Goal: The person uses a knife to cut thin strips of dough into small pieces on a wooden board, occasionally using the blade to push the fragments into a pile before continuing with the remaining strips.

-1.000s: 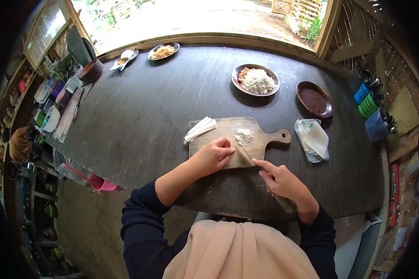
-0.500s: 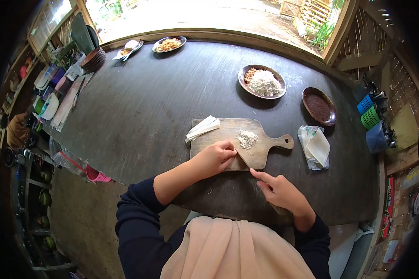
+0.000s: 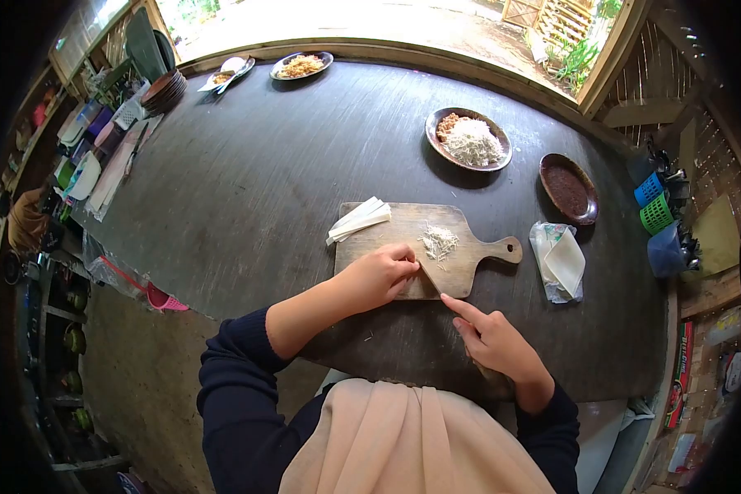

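Observation:
On the dark table lies a wooden cutting board [image 3: 487,245]. My left hand [image 3: 385,273] rests on its near edge, fingers curled together around something mostly hidden beneath them. My right hand [image 3: 502,346] grips a knife [image 3: 432,281], index finger stretched along the blade's back. The blade's tip end is right beside my left fingertips. Several white strips [image 3: 361,220] lie at the board's upper left corner. A small heap of fine white shreds [image 3: 439,241] sits on the board beyond the blade.
Beyond the board is a plate [image 3: 506,157] with white shreds and brown pieces. To the right are an oval dish [image 3: 568,189] of dark brown paste and a plastic wrapper [image 3: 558,262] with white sheets. Another food plate [image 3: 302,66] stands at the far edge, stacked brown plates [image 3: 164,92] at left.
The view has shifted slightly. Both hands and the knife keep nearly the same place over the board, and the white shreds look much the same.

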`<move>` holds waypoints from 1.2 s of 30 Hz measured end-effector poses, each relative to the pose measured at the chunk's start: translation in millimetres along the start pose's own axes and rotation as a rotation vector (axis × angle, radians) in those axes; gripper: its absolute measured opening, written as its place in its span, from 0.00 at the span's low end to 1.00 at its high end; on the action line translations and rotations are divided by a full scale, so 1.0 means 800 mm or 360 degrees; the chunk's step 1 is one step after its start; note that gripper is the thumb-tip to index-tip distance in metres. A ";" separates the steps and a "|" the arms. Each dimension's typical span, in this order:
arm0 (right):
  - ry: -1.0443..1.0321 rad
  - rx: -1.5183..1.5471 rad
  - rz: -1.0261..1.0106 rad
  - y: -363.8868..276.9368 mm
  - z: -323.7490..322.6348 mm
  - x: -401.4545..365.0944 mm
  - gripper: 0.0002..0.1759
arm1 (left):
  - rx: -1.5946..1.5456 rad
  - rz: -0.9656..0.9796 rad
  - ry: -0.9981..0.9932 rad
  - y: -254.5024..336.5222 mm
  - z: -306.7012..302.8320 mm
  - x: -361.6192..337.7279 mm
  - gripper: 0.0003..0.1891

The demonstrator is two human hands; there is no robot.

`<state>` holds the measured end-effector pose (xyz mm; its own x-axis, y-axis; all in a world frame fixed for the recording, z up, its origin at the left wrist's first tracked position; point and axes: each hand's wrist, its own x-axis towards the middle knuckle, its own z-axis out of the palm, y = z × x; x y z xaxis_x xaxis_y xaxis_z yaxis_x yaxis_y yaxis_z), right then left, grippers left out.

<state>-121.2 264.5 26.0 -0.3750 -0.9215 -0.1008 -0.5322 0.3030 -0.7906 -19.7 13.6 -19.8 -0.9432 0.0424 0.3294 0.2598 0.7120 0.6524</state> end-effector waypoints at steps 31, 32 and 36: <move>-0.0002 -0.0224 -0.0035 -0.002 -0.003 0.004 0.23 | -0.0042 -0.0009 -0.0008 -0.004 0.001 0.001 0.08; -0.0038 -0.0309 -0.0033 -0.003 -0.007 0.001 0.23 | -0.0045 0.0009 0.0010 -0.005 0.002 0.001 0.08; -0.0031 0.0031 0.0075 0.008 -0.010 -0.004 0.24 | 0.0023 -0.0018 -0.0057 -0.002 -0.002 0.002 0.12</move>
<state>-129.5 271.3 25.7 -0.3843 -0.9110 -0.1497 -0.4994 0.3415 -0.7962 -21.0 11.2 -19.0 -0.9530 0.0592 0.2971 0.2462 0.7227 0.6458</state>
